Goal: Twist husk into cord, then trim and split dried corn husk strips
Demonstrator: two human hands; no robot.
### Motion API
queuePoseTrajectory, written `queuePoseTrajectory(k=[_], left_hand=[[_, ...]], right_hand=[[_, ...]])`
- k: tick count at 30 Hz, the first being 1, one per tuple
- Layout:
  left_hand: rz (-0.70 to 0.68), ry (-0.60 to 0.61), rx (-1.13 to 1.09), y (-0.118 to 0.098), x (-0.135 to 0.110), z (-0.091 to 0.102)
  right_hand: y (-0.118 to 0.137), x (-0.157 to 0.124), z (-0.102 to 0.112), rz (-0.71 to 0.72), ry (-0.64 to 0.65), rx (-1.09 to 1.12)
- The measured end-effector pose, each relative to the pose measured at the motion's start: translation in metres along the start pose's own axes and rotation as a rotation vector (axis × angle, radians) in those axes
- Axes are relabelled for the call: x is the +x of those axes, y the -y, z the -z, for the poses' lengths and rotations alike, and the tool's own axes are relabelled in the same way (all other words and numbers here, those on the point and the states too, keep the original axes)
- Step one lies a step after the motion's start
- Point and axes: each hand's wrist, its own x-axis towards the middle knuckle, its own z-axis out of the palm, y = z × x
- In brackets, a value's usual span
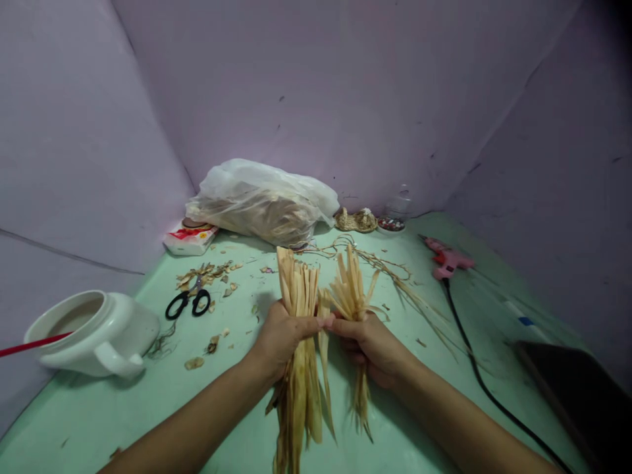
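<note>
My left hand [280,337] is closed round a thick bundle of dried husk strips [297,289] that stands upright above the fist and hangs down below it. My right hand [371,342] grips a smaller bundle of thinner strips [351,293], fanned out at the top. The two hands meet at the fingertips over the pale green table [148,421], and one loose strip [324,342] hangs between them.
Black-handled scissors [188,303] lie among husk scraps at the left, near a white jug [93,332] with a red stick in it. A plastic bag of husks [264,204] sits at the back. A pink glue gun [447,259] and its black cord [484,382] run along the right.
</note>
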Motion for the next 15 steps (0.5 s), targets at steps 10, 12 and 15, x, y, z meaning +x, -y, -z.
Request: queuePoseTrajectory(k=[10,12,15], left_hand=[[-0.005,0.015,0.03,0.0014,0.0004,0.0],[0.01,0.016,0.009,0.0016,-0.0004,-0.0009],[0.064,0.018,-0.041,0.0023,-0.0005,0.0004]], right_hand=[[-0.0026,0.0009,-0.0024,0.012,-0.049,-0.029],[-0.0026,-0.0001,-0.0032,0.022,-0.032,-0.025],[-0.0023,-0.0006,-0.0012,0.005,0.039,0.035]])
